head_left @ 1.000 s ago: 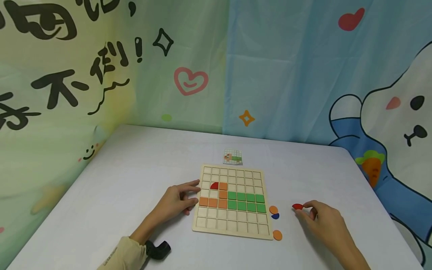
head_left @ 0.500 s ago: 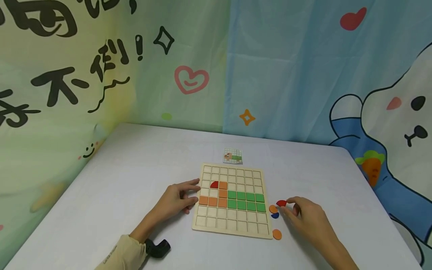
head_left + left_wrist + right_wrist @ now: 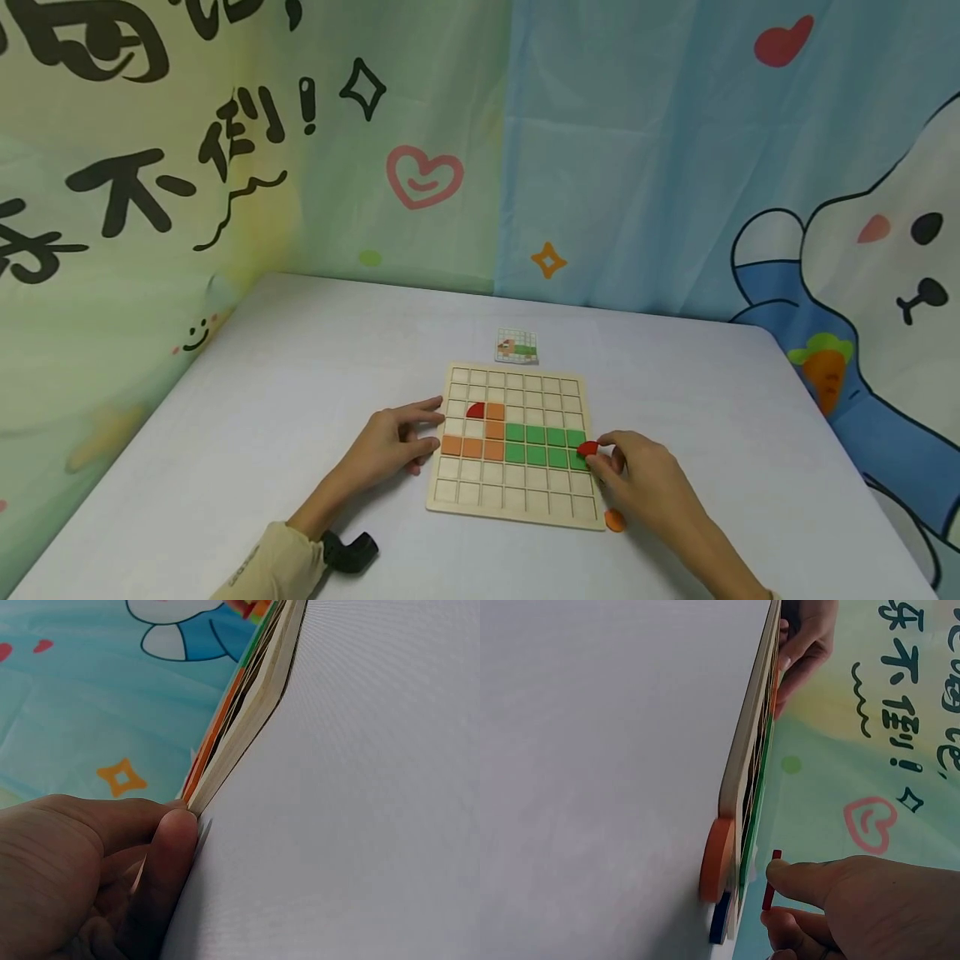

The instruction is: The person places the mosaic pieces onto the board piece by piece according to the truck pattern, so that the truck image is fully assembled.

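Note:
My right hand (image 3: 651, 479) pinches a thin red round-edged tile (image 3: 587, 448) between thumb and fingers, over the right edge of the wooden grid board (image 3: 517, 504). In the right wrist view the red tile (image 3: 772, 880) shows edge-on, above the board's surface. My left hand (image 3: 401, 437) rests against the board's left edge, thumb and fingers extended and spread along it. The board bears green squares (image 3: 546, 446), orange squares (image 3: 472, 448) and a red quarter-circle tile (image 3: 476, 411). The left wrist view shows the left fingertips (image 3: 176, 825) right at the board's edge (image 3: 225, 761).
An orange round tile (image 3: 615, 520) lies by the board's lower right corner. In the right wrist view, an orange round tile (image 3: 718, 861) and a dark blue tile (image 3: 721, 918) are beside the board. A small picture card (image 3: 517, 346) stands behind the board on the white table (image 3: 337, 333).
My right hand has moved left with the red tile, from the table on the right to over the board's right edge. It now covers the blue tile and one orange tile.

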